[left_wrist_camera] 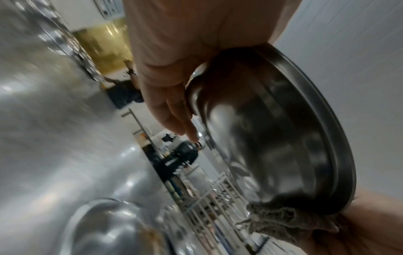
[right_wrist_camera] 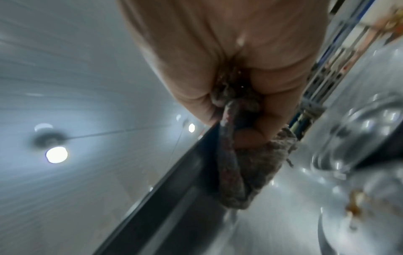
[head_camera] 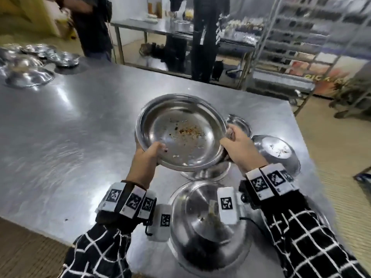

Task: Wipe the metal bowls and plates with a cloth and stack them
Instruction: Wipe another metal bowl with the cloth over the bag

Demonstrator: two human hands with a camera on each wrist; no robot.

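Over the steel counter (head_camera: 80, 117), from the head view, both hands hold a soiled metal plate (head_camera: 180, 131) up off the surface: the left hand (head_camera: 146, 159) grips its near-left rim, the right hand (head_camera: 241, 149) its right rim. More dirty bowls (head_camera: 208, 223) sit below and to the right; other dishes (head_camera: 30, 75) lie far left.

From the left wrist, fingers (left_wrist_camera: 174, 110) lie straight under the plate's underside (left_wrist_camera: 272, 129), thumb side hidden.

From the right wrist, the right hand's curled fingers (right_wrist_camera: 250, 136) bunch a grey cloth (right_wrist_camera: 240, 172) against the plate's rim (right_wrist_camera: 174, 181).
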